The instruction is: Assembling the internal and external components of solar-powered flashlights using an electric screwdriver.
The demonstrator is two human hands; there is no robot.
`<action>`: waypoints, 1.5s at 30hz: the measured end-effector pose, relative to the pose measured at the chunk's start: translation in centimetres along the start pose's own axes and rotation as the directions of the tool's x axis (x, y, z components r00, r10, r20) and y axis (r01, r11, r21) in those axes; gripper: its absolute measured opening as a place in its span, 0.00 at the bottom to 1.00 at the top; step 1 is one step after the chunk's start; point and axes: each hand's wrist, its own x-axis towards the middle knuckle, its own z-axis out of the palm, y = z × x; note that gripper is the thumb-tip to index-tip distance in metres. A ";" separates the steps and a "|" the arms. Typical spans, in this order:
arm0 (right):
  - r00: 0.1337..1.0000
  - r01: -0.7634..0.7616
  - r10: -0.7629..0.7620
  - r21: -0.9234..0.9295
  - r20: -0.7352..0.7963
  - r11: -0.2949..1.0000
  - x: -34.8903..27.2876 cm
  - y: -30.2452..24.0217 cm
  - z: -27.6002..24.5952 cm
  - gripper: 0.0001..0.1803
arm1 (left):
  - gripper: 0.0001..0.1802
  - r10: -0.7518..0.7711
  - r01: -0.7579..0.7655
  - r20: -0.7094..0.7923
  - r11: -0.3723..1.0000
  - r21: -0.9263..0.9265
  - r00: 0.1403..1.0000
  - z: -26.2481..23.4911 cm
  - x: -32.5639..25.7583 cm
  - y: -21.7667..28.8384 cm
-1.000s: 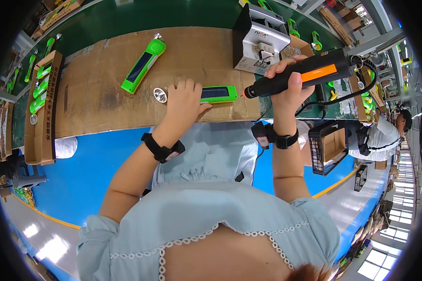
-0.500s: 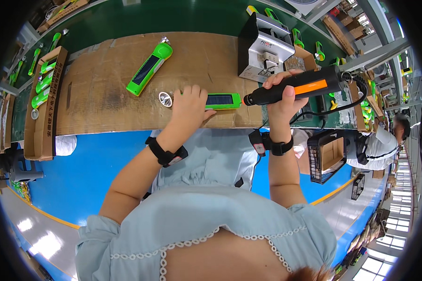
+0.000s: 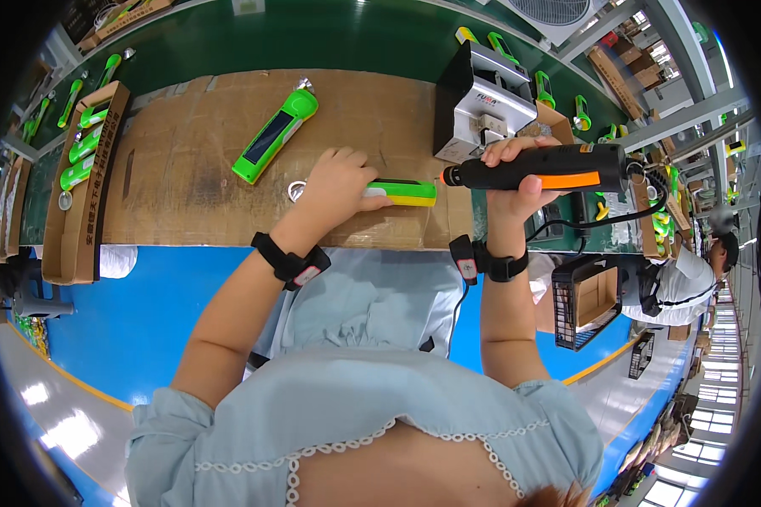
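My left hand [image 3: 336, 179] presses down on a green and yellow torch body [image 3: 402, 193] that lies on the cardboard-covered bench [image 3: 186, 177]. My right hand [image 3: 516, 173] grips a black and orange electric screwdriver [image 3: 541, 168], held level with its tip pointing left at the torch's right end. A small round metal ring [image 3: 296, 191] lies just left of my left hand. A second green torch [image 3: 275, 135] rests further back on the cardboard. Both wrists wear black bands.
A grey and black box-shaped machine [image 3: 482, 101] stands behind the screwdriver. A cardboard tray [image 3: 80, 160] of several green torches sits at the left. A black wire basket [image 3: 588, 300] hangs at the right, with another person [image 3: 681, 279] beyond it.
The screwdriver has swung from tilted to level, its tip now at the torch's right end. My left hand stays on the torch.
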 end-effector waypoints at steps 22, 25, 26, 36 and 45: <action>0.988 -0.142 0.148 -0.123 0.036 0.982 -1.2 -0.6 0.8 0.25 | 0.26 -0.111 0.112 0.015 0.990 -0.087 0.994 0.2 -1.9 2.3; 0.984 -0.173 0.179 -0.139 0.027 0.975 -1.9 -0.4 1.2 0.23 | 0.27 -0.119 0.117 -0.043 0.992 -0.043 0.992 0.5 -2.7 3.2; 0.979 -0.199 0.204 -0.141 0.022 0.970 -2.2 -0.3 1.3 0.23 | 0.27 -0.117 0.117 -0.070 0.993 -0.011 0.991 0.7 -2.9 3.5; 0.970 -0.238 0.243 -0.171 0.010 0.956 -3.2 -0.4 1.2 0.22 | 0.27 -0.151 0.154 -0.088 0.988 0.025 0.985 1.0 -3.1 3.9; 0.969 -0.247 0.249 -0.081 0.003 0.966 -3.1 -0.4 1.4 0.28 | 0.22 0.010 0.001 0.060 0.985 -0.175 0.998 3.6 1.2 5.5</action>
